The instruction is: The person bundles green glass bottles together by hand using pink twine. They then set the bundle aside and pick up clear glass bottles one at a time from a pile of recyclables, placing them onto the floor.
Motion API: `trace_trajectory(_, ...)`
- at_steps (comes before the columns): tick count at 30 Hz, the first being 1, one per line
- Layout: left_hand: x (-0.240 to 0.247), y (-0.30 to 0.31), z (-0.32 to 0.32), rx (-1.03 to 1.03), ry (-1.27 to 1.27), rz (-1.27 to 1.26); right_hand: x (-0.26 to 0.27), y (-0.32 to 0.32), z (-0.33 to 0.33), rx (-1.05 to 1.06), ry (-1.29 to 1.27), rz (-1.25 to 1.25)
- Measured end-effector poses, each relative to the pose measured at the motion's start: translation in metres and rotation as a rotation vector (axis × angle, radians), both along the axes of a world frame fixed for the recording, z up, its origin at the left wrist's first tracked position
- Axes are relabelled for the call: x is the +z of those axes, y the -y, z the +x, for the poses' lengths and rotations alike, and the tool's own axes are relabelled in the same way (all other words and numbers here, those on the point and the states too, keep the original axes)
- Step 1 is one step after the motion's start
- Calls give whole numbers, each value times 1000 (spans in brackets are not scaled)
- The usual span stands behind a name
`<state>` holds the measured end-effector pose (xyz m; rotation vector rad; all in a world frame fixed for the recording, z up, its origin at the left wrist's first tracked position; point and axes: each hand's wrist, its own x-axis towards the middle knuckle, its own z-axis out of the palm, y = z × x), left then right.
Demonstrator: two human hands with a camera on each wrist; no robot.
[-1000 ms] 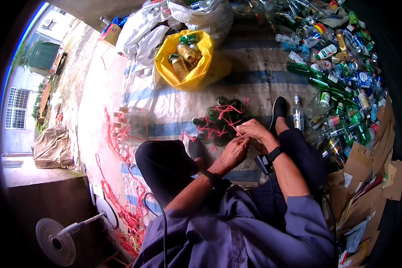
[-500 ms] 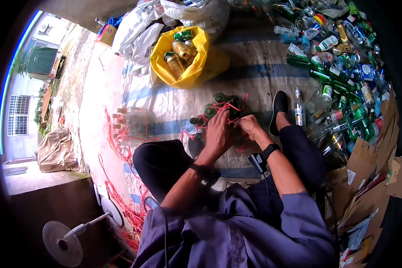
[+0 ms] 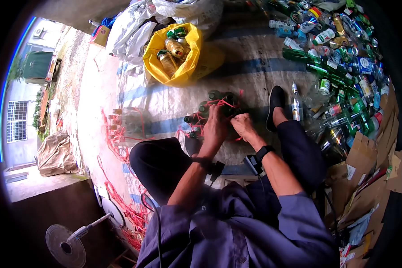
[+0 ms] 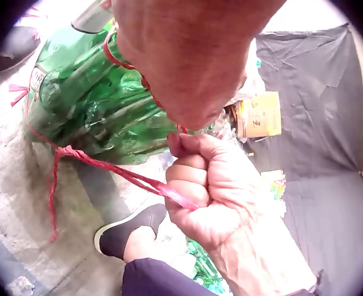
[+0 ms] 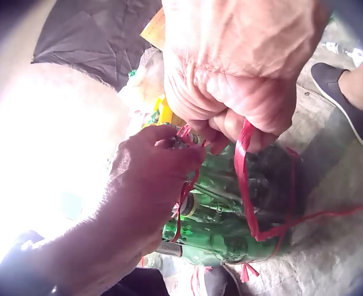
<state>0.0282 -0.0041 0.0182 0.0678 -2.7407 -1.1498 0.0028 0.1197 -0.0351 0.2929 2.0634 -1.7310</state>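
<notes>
A bundle of green glass bottles (image 3: 215, 95) stands on the ground sheet between my feet, with red plastic string (image 5: 245, 185) wrapped round it. My right hand (image 3: 244, 127) is curled into a fist round a length of that string, which runs taut to a knot (image 4: 67, 151) at the bundle's side in the left wrist view. Over the bottle necks, my left hand (image 5: 147, 176) pinches the string between thumb and fingers, close beside the right fingertips. In the head view the left hand (image 3: 214, 131) covers part of the bundle.
A yellow bag (image 3: 154, 56) of cans stands ahead, by white sacks (image 3: 131, 38). Clear bottles (image 3: 131, 125) tied with string lie at left, near loose red string (image 3: 114, 192). Mixed bottles and cans (image 3: 344, 76) and flattened cardboard (image 3: 362, 156) fill the right. A fan (image 3: 66, 245) stands lower left.
My hands were together at the bundle's near right side; the left has moved left and forward over the necks. The right now grips string just beside it, in a fist.
</notes>
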Motion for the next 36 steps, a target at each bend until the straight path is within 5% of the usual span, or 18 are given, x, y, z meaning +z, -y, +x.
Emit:
trace_trajectory(6,-2,3,3,22,-52,-77,-8,-5,6,19,-109,2)
trace_trajectory(9,-6,7,1,26,134,-8,-7,-8,7,13,-80,66)
trace_trajectory(15,-19,6,3,51,-150,-94,-19,-7,4,47,-95,141)
trace_trajectory(20,7,7,3,-25,-59,36,-27,-10,-2,215,-505,351)
trace_trajectory(26,7,8,3,-18,-81,60,50,-21,-22,392,-449,370)
trace_trajectory(36,-20,19,6,24,-141,32,43,-8,-59,367,-669,492)
